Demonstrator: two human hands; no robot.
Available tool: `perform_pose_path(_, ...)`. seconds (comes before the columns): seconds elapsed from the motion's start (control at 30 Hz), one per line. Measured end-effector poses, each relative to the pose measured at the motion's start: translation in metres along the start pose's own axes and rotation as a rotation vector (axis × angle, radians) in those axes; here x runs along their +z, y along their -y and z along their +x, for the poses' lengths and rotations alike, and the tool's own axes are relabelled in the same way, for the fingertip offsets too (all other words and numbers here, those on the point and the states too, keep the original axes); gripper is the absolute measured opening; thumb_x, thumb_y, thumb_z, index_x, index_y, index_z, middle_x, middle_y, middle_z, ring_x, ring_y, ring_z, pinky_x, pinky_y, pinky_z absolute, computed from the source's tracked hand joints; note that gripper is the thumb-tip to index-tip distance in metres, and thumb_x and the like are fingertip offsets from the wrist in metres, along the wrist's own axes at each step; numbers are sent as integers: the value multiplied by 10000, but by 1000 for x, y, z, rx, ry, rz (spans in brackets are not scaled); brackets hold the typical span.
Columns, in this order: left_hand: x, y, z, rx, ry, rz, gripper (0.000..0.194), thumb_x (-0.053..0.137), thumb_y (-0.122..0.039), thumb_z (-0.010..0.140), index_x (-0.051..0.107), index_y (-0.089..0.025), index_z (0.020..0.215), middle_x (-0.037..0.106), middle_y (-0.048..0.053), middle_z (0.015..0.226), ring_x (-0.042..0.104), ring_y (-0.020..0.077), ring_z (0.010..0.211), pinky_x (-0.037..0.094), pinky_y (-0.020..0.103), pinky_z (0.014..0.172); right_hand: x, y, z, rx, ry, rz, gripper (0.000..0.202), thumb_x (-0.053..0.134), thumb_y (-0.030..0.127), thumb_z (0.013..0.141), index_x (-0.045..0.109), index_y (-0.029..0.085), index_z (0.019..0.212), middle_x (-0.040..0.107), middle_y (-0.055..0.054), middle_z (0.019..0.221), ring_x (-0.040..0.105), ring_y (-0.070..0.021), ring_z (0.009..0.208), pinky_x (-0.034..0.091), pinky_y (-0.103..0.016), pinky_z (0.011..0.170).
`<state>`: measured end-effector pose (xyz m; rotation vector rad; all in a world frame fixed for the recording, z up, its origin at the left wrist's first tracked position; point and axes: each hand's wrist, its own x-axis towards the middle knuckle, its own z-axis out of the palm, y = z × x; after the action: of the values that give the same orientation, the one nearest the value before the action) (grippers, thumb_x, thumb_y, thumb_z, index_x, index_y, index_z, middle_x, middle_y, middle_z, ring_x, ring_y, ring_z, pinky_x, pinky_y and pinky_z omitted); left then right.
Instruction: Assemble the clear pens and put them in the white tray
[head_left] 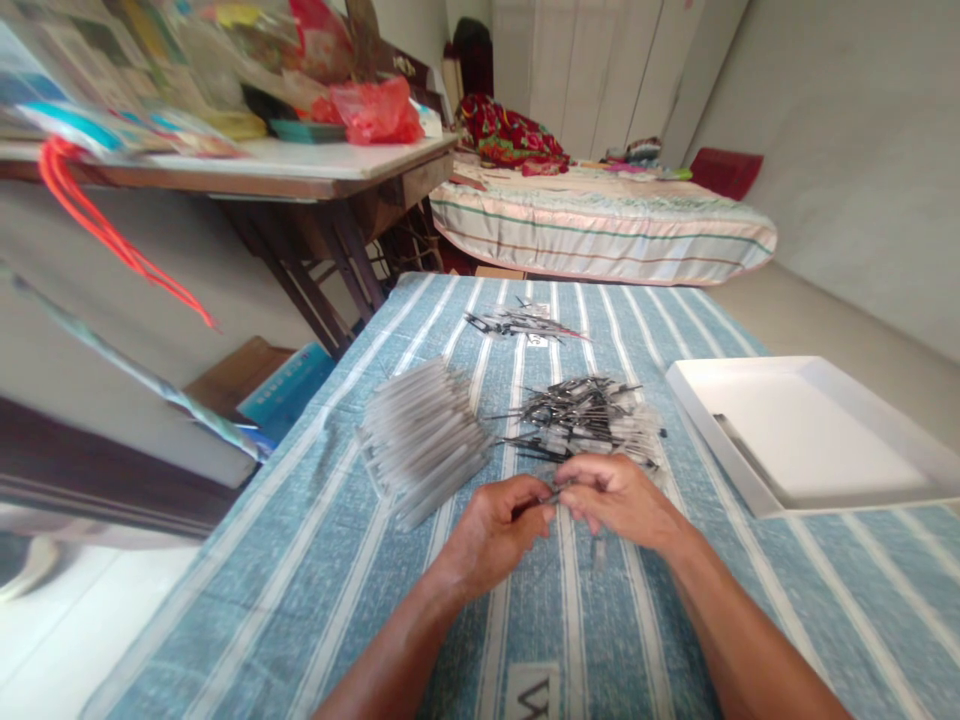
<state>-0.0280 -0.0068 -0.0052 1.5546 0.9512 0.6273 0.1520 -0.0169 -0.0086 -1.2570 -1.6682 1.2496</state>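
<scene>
My left hand (501, 525) and my right hand (619, 500) meet over the striped cloth, fingertips pinched together. Between them sits a small, thin dark piece (556, 493), mostly covered by the fingers, so its kind is unclear. Just beyond my right hand lies a loose pile of thin black and clear stick-like parts (581, 415). Left of that pile, translucent grey tubes (424, 435) lie side by side in a stack. A small clear piece (599, 552) shows beneath my right hand, blurred.
Farther back on the striped tablecloth (300, 600) is a smaller heap of thin parts (525, 322). A shallow white box (840, 430) stands at the right, one dark strip inside. A cluttered side table (300, 165) is at the left, a bed (600, 225) behind.
</scene>
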Motion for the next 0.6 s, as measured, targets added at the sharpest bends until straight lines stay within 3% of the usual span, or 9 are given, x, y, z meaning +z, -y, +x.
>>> perform_pose_path(0.07,0,0,0,-5,10,15,127,535,-255,769,618,-160,751,576,-16,593,474,98,510,370,206,486,0,0,0,-4,6,-9,248,573,386,784,609,166,676,546,46,486,461,-65,357,341,-170,352)
perform_pose_path(0.17,0,-1,0,-10,-6,10,108,546,-253,757,607,-165,741,575,-19,586,481,104,518,368,209,489,0,0,0,8,-24,-53,396,496,410,832,553,156,534,501,41,425,429,-53,331,303,-162,333)
perform_pose_path(0.33,0,0,0,-25,3,31,119,535,-256,767,607,-164,744,555,-25,583,470,101,524,358,208,494,-2,2,0,23,27,-31,263,569,378,788,583,163,638,546,41,497,485,-69,371,359,-172,364)
perform_pose_path(0.43,0,1,0,-8,-8,52,118,539,-260,769,598,-160,747,537,-27,587,449,96,528,344,204,493,-2,2,-1,31,24,-57,366,497,392,833,533,160,552,522,37,454,467,-66,344,336,-170,347)
perform_pose_path(0.6,0,4,0,42,-53,86,117,548,-262,765,586,-158,730,490,-41,574,421,89,531,322,201,496,0,3,-1,38,22,-20,209,540,359,807,569,169,725,550,45,520,489,-72,381,375,-177,378)
